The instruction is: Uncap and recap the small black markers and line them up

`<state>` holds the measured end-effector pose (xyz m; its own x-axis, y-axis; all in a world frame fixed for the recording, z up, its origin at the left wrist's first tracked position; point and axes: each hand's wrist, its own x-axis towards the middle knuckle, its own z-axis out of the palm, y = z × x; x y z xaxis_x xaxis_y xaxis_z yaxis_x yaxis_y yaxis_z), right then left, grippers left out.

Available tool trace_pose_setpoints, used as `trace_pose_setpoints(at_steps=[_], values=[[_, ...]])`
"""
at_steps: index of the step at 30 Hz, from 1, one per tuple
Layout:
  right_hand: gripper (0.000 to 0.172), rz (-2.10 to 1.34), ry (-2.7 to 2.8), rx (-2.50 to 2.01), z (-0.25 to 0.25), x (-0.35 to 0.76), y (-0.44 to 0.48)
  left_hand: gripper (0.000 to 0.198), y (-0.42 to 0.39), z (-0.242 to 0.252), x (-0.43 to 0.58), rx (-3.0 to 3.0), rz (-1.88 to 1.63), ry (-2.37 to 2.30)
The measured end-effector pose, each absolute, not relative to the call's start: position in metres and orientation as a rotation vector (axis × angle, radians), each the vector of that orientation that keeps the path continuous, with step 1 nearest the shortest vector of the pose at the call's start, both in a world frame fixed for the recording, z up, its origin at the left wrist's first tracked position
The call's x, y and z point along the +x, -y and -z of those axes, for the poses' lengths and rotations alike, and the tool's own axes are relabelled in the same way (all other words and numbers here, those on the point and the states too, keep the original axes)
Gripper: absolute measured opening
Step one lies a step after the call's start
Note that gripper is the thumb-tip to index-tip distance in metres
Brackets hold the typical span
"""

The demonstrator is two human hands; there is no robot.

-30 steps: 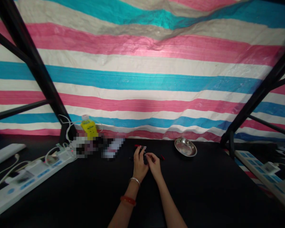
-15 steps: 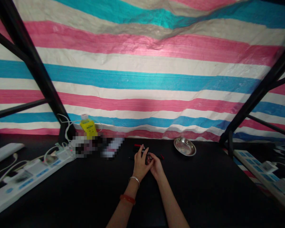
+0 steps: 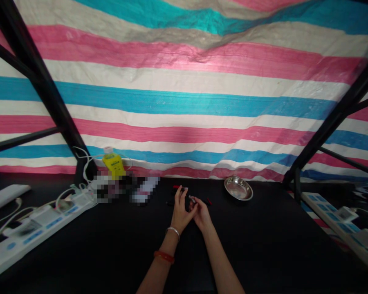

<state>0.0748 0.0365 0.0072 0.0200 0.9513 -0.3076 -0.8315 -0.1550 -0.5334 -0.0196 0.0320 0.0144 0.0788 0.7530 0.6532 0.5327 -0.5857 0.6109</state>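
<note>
Head view: a striped sheet [image 3: 184, 104] is hung behind the black worktop [image 3: 110, 245]. The left hand [image 3: 181, 213], fingers spread, is set beside the right hand [image 3: 202, 214]; whether the left grip holds anything cannot be told. A metal dish [image 3: 238, 189] is placed farther right. A small silvery piece [image 3: 192, 199] is held in the narrow right grip.

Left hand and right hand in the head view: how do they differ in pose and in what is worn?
The left hand stretches fingers forward, while the right hand bends its fingers inward. The left hand has a silver bangle and, farther up the arm, a reddish bracelet; the right hand has neither. Both are close together; anything held between them is too small to identify.
</note>
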Motion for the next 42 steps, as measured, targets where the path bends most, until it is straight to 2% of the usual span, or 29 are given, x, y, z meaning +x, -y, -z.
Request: trace_pose_setpoints(at_steps=[23,29,33,42], values=[[0.009,-1.411,0.311,-0.781,-0.006,0.078,-0.035,0.069,-0.030,-0.024,-0.017,2.047,-1.618,-1.369],[0.013,-1.444,0.363,-0.780,-0.005,0.081,-0.035,0.063,-0.042,-0.014,-0.023,1.793,-1.794,-1.574],[0.015,-1.348,0.412,-0.790,-0.005,0.086,-0.037,0.053,-0.051,-0.005,-0.028,1.597,-1.846,-1.728],[0.019,-1.091,0.384,-0.875,0.000,0.091,-0.040,0.049,-0.060,0.007,-0.026,1.542,-1.695,-1.809]])
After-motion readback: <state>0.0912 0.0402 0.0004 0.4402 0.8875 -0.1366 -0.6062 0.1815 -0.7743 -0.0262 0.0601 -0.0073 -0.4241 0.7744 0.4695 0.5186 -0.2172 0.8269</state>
